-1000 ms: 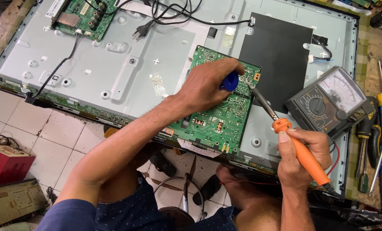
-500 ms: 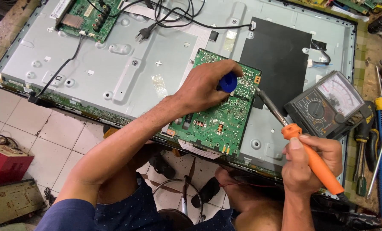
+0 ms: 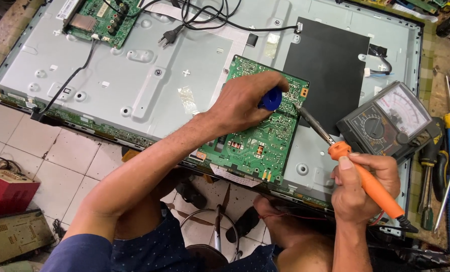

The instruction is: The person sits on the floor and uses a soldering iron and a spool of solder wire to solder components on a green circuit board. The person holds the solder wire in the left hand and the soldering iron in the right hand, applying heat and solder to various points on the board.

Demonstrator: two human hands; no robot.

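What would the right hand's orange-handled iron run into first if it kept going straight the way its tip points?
Most likely the green circuit board. The right hand aims the soldering iron up-left, its tip at the board's top-right corner, just beside the blue tool under the left hand. Depth is hard to judge.

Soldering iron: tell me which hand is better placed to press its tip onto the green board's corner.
The right hand. It already grips the orange soldering iron, whose tip sits at the green circuit board corner. The left hand is busy holding a blue tool on the board.
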